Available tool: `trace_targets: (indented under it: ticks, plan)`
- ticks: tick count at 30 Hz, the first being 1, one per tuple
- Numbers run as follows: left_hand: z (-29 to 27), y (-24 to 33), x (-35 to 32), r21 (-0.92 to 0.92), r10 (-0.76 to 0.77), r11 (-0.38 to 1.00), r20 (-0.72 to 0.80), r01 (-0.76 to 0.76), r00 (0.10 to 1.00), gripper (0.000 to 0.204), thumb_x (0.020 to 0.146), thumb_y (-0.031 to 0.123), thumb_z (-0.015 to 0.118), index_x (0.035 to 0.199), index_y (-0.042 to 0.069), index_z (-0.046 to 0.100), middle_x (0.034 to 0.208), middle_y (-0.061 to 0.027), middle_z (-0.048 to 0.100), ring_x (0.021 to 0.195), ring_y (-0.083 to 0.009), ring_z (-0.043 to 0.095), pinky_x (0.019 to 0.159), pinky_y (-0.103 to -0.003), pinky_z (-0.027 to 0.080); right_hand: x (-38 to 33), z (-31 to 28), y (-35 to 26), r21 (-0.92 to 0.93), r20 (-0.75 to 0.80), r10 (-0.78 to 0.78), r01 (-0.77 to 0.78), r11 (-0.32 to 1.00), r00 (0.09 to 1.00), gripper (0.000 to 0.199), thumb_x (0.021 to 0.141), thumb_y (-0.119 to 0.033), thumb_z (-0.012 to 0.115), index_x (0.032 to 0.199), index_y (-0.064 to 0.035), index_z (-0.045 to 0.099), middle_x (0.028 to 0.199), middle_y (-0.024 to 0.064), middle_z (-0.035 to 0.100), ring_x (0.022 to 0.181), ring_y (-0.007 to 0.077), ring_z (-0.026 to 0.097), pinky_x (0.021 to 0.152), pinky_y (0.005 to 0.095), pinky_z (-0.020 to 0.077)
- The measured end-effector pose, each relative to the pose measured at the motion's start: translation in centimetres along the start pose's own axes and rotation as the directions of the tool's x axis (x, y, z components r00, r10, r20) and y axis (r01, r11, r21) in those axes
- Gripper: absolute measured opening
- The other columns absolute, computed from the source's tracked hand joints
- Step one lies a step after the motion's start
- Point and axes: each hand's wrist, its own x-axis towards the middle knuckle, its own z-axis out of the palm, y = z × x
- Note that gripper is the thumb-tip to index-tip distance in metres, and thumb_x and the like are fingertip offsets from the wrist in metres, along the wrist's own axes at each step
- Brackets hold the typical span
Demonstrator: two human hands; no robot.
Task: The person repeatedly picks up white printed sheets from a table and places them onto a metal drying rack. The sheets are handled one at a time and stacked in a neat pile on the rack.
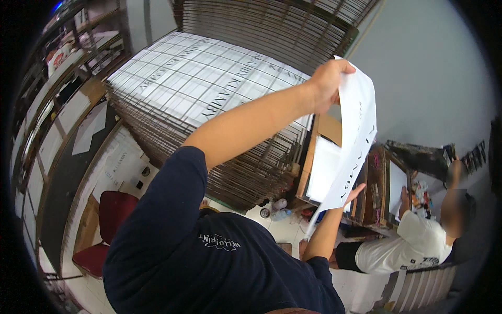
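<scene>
A white sheet with black printed lettering (354, 131) hangs bowed between my two hands, right of the wire rack. My left hand (329, 86) is closed on its upper edge, thumb in front. Lower down, my right hand (355, 194) is at the sheet's lower part, partly hidden behind it, with some fingertips showing past the edge. The metal drying rack (251, 157) stands in front of me, its wire shelves stacked closely. Similar printed white sheets (209, 73) lie under the top wire grid. More white sheets (323, 170) lie on a wooden-edged surface beside the rack.
A co-worker in a white shirt (402, 246) is at a bench at right, one hand on a framed board (398, 186). A red chair (112, 225) stands at left, near shelving (57, 125). Bottles (281, 213) lie on the floor below the rack. Raised wire shelves (261, 26) are at the back.
</scene>
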Motion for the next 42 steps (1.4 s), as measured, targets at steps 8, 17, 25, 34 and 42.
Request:
trace_targets:
  ticks: [8, 17, 25, 34, 42]
  plan:
    - [-9.9, 12.8, -6.8, 0.177, 0.168, 0.972, -0.058, -0.155, 0.984, 0.035, 0.08, 0.025, 0.047, 0.098, -0.004, 0.055, 0.093, -0.0176, 0.061, 0.083, -0.0246, 0.06, 0.08, -0.036, 0.047, 3.1, 11.6, 4.6, -0.513, 0.326, 0.193, 0.001, 0.859, 0.926, 0.053, 0.089, -0.03, 0.043, 0.131, 0.0005, 0.031, 0.121, 0.0175, 0.049, 0.107, 0.0266, 0.054, 0.088, 0.0388, 0.0471]
    - [-29.8, 27.8, -28.1, 0.326, 0.494, 0.857, -0.302, -0.398, 0.815, 0.038, 0.08, 0.024, 0.051, 0.104, -0.005, 0.055, 0.094, -0.0161, 0.062, 0.08, -0.0226, 0.063, 0.075, -0.034, 0.051, 5.2, 30.4, 20.5, -0.627, 0.496, 0.367, 0.032, 0.779, 0.787, 0.059, 0.073, -0.016, 0.049, 0.124, 0.0112, 0.038, 0.12, 0.0184, 0.05, 0.111, 0.0258, 0.049, 0.096, 0.0337, 0.0353]
    - [-43.3, 28.5, -48.8, 0.297, 0.567, 0.785, -0.698, -0.543, 0.437, 0.044, 0.082, 0.025, 0.048, 0.113, -0.007, 0.049, 0.101, -0.0165, 0.06, 0.089, -0.0257, 0.061, 0.079, -0.037, 0.051, 3.3, 47.6, 44.0, -0.784, 0.607, 0.69, 0.151, 0.603, 0.395, 0.063, 0.065, 0.008, 0.045, 0.127, -0.001, 0.044, 0.103, 0.0085, 0.058, 0.081, 0.0092, 0.055, 0.069, 0.0183, 0.0444]
    - [-63.8, 7.3, -66.9, 0.18, 0.185, 0.88, -0.982, -0.439, -0.031, 0.027, 0.087, 0.042, 0.046, 0.092, 0.017, 0.051, 0.119, -0.0055, 0.051, 0.1, -0.0205, 0.053, 0.086, -0.03, 0.041, -2.1, 56.2, 67.4, -0.83, 0.492, 0.865, 0.248, 0.5, -0.098, 0.046, 0.068, 0.003, 0.045, 0.113, 0.0023, 0.057, 0.11, 0.0112, 0.059, 0.088, 0.0112, 0.055, 0.075, 0.022, 0.0454]
    - [-55.5, -19.3, -75.9, -0.719, -0.641, 0.657, -0.691, 0.225, -0.334, 0.038, 0.083, 0.028, 0.049, 0.118, 0.012, 0.048, 0.113, -0.0123, 0.05, 0.094, -0.0299, 0.055, 0.078, -0.045, 0.043, 11.5, 57.4, 73.6, -0.848, 0.519, 0.812, 0.279, 0.45, 0.268, 0.046, 0.07, 0.0, 0.044, 0.114, -0.0021, 0.058, 0.097, 0.0071, 0.058, 0.075, 0.0092, 0.053, 0.066, 0.0207, 0.0463]
